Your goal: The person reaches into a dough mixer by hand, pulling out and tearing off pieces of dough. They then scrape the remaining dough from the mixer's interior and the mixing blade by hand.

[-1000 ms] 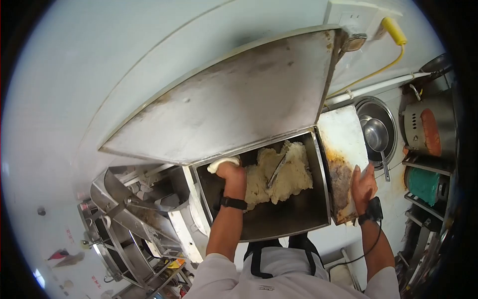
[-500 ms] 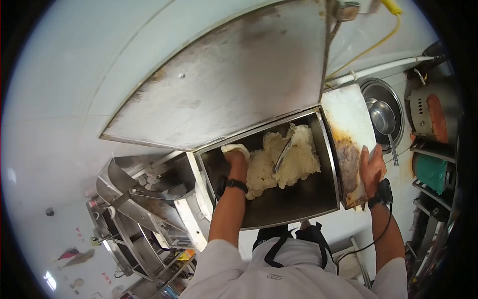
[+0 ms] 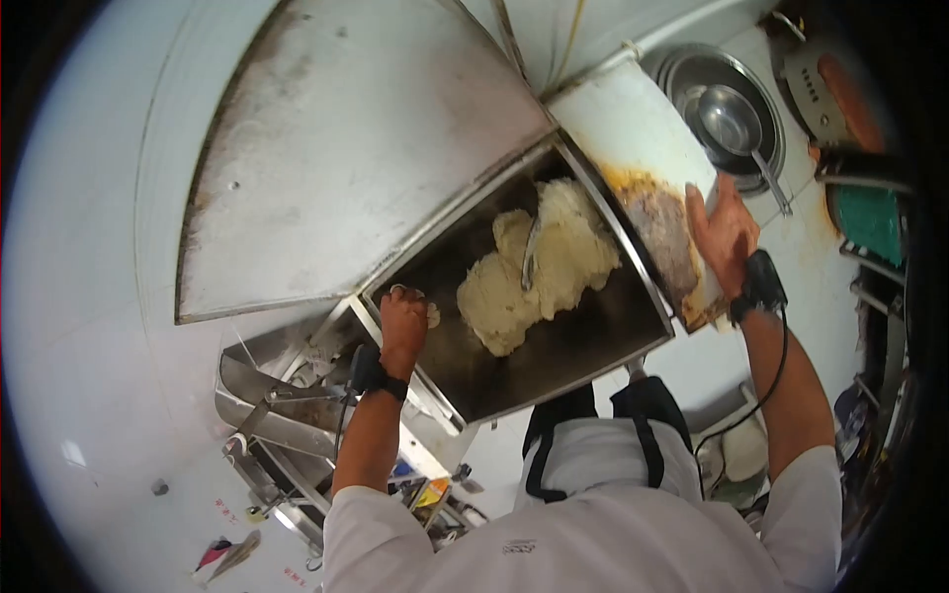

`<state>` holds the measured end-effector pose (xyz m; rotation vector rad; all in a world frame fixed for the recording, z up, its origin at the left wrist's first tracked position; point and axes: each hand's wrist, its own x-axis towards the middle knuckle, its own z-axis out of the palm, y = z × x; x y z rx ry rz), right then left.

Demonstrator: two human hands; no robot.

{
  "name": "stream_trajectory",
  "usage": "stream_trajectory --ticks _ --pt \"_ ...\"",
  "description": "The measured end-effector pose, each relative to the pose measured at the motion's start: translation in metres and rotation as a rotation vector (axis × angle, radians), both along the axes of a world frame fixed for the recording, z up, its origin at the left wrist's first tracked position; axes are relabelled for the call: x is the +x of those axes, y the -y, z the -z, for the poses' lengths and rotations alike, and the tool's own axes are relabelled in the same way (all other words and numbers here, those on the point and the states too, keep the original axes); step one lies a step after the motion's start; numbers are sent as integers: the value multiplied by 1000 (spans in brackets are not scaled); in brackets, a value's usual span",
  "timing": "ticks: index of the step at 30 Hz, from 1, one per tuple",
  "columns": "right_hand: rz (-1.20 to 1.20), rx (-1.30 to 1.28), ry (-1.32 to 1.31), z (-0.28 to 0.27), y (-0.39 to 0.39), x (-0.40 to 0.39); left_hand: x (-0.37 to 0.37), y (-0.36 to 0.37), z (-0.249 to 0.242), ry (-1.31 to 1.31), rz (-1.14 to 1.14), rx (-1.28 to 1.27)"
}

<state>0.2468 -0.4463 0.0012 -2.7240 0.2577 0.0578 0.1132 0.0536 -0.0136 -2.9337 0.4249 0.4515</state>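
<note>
Left hand [image 3: 403, 326] is grasping a pale piece [image 3: 432, 314] at the left end of the metal bin [image 3: 499, 385]; I am not managing to tell whether that piece is dough or cloth. Right hand [image 3: 727, 237] is resting on the outer edge of the stained housing [image 3: 633, 128], thumb and fingers extended, unclenched. I am viewing the dough [image 3: 573, 262] inside the bin, where it is lying between the two hands, apart from both, with a metal bar [image 3: 532, 252] running across it. The lid [image 3: 366, 138] is standing open behind the bin. Beyond the housing, a bowl [image 3: 763, 94] is holding a ladle [image 3: 732, 119].
</note>
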Motion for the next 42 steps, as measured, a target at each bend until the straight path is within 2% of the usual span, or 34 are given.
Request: stream_trajectory --ticks 2,6,7,9,12,14,16,18,19,20,21,25,29,31,32,35,37,39,41,42 --pt "13 3 -13 -4 -3 0 -22 7 1 -219 -59 50" --pt "14 27 -31 -9 -3 1 -116 74 -15 -592 97 168" --pt "27 32 -31 -9 -2 0 -124 73 -20 -591 109 177" --pt "-1 9 53 -8 -3 -2 -136 73 -24 -436 61 -96" --pt "-1 34 32 -9 -3 0 -112 37 -13 -542 188 -170" --pt "9 16 20 -11 -3 1 -94 21 -4 -497 162 -147" --pt "3 -2 9 -8 -4 0 -46 18 -5 -606 136 132" --pt "6 -1 42 -4 -3 1 -13 -12 21 -375 201 136" --pt "14 -14 39 -3 -4 1 3 -21 27 -376 212 124" --pt "9 -26 47 -3 -5 1 15 -28 32 -263 191 113" --pt "1 -37 55 -4 -4 0 20 -29 37 -150 165 102" --pt "-7 -9 44 -11 -7 0 -1 -15 36 -120 228 157" --pt "25 9 29 -11 -6 1 -62 30 28 -470 60 9" --pt "28 18 11 -11 -5 1 -123 37 50 -653 22 -165" --pt "15 25 13 -10 -5 2 -122 40 44 -644 23 -160" --pt "5 20 -8 -10 -1 -1 -122 52 24 -488 -306 -344" --pt "4 30 -24 -10 -2 0 -88 39 26 -289 -693 -383" --pt "7 37 -33 -11 -3 0 -56 33 28 88 -1400 -1171" --pt "11 33 -45 -12 -3 1 -14 37 24 415 -1644 -1473" --pt "17 25 -51 -12 -4 1 4 38 28 524 -1738 -1542"
